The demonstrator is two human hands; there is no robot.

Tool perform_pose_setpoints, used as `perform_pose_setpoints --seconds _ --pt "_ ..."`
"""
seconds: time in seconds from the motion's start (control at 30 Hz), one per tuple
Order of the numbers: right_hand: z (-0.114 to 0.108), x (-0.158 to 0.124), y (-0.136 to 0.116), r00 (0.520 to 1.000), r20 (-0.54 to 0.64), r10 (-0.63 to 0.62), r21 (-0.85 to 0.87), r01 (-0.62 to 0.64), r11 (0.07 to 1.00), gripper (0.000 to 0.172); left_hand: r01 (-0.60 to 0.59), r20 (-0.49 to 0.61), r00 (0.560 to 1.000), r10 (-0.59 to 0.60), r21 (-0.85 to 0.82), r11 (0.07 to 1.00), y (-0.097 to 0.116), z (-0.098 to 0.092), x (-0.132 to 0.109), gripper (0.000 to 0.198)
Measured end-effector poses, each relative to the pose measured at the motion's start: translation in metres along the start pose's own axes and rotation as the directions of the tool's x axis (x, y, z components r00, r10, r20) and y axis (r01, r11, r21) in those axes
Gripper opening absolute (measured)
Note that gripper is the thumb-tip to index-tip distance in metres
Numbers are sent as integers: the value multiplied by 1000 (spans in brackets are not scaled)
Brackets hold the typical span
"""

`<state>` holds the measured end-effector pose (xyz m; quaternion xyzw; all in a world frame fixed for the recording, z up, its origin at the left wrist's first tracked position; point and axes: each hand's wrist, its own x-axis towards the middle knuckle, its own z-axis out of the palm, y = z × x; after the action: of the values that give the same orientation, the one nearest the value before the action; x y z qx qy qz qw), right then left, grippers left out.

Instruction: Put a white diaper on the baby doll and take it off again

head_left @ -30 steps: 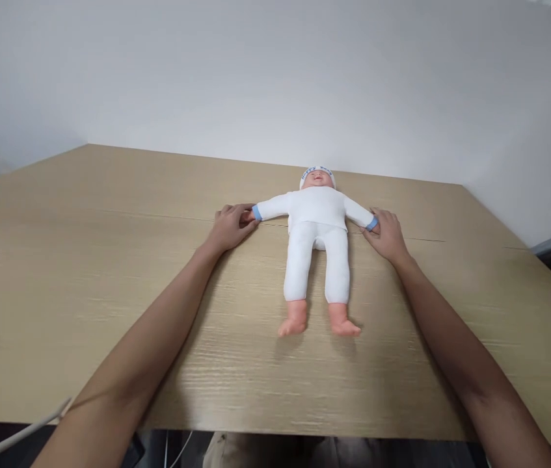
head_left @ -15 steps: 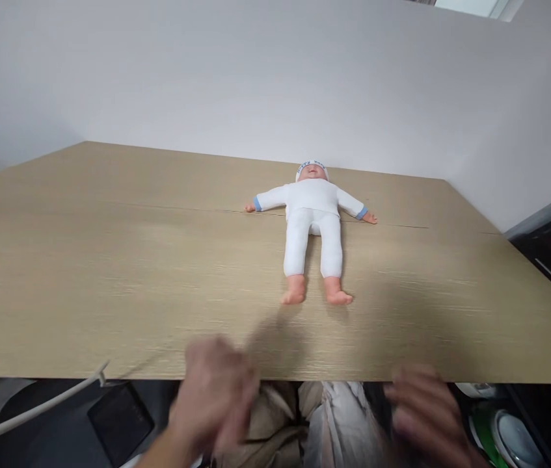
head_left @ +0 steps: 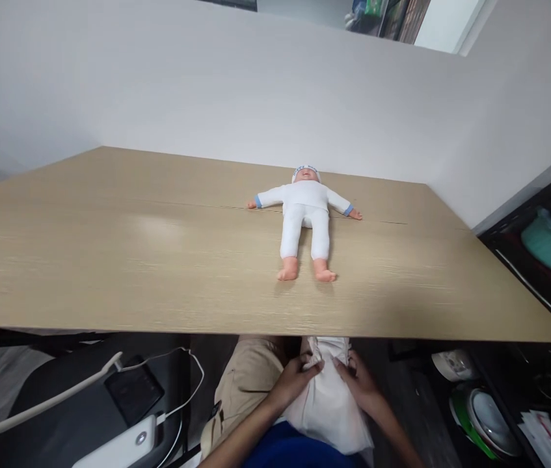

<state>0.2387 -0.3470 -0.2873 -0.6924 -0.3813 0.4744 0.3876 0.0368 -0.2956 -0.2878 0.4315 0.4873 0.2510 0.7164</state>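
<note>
Left hand [head_left: 298, 381]: half curled, is pinching one side of a white cloth [head_left: 324, 406] with a gathered edge between thumb and fingers. Right hand [head_left: 360, 383]: likewise curled, is pinching the opposite side. Forearms, both: are slanting inward over the lap, the hands resting just short of the near edge of the wooden table [head_left: 109, 260]. Baby doll [head_left: 306, 198], white-suited: is lying face up on the tabletop, arms spread, well apart from both hands.
</note>
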Motion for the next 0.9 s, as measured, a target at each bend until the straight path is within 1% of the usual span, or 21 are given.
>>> perform_pose_setpoints --seconds 0.07,0.13,0.2,0.23,0.27,0.33,0.37,0.4,0.43,0.47,0.5,0.53,0.6,0.67,0.7,0.77,0.83,0.9 --pt "-1 -16 -10 999 50 -3 78 -1 997 80 37 37 999 -36 -25 999 11 5 -15 84" --pt "-6 -41 -25 990 132 -48 127 31 991 72 57 84 995 -53 -49 997 22 7 -42 82" --pt "-14 -74 -41 969 228 -100 158 65 985 65 57 133 990 -47 -70 996 32 7 -79 74" --pt "-19 -92 -49 960 254 -117 158 78 984 62 45 147 989 -34 -66 997 36 6 -101 71" --pt "-24 -109 -57 957 260 -130 152 92 984 60 16 138 990 -10 -46 999 39 4 -122 68" --pt "-31 -139 -74 976 143 -166 115 150 982 61 -63 88 994 61 28 998 42 -1 -161 66" --pt "-32 -149 -83 979 89 -184 83 177 981 64 -104 49 994 101 57 993 43 -3 -176 66" --pt "-32 -155 -93 976 58 -212 56 208 976 66 -139 1 990 139 77 987 45 -5 -186 66" --pt "-31 -156 -104 966 69 -247 45 245 969 65 -165 -51 984 169 86 983 47 -7 -191 66" --pt "-28 -154 -116 951 113 -289 58 284 957 62 -181 -102 977 190 84 980 51 -8 -192 67" --pt "-24 -148 -128 930 160 -333 86 322 943 57 -191 -146 969 200 75 979 57 -9 -189 69" --pt "-20 -140 -140 912 182 -367 118 350 929 54 -199 -176 963 206 58 978 64 -10 -183 72" --pt "-9 -119 -158 902 175 -395 147 373 916 50 -221 -177 959 220 14 975 81 -11 -166 80" --pt "1 -98 -166 899 158 -408 141 388 911 50 -261 -167 953 254 -22 965 97 -13 -149 83" --pt "5 -88 -165 898 151 -413 135 395 909 51 -279 -165 949 270 -32 960 103 -15 -141 85" --pt "12 -71 -156 900 138 -413 125 398 909 52 -285 -173 946 274 -45 957 109 -18 -128 84" --pt "17 -59 -140 910 124 -396 115 383 916 52 -254 -166 956 242 -58 965 107 -22 -119 78" --pt "19 -54 -122 921 110 -374 95 365 926 51 -215 -160 966 203 -62 975 99 -24 -113 69"
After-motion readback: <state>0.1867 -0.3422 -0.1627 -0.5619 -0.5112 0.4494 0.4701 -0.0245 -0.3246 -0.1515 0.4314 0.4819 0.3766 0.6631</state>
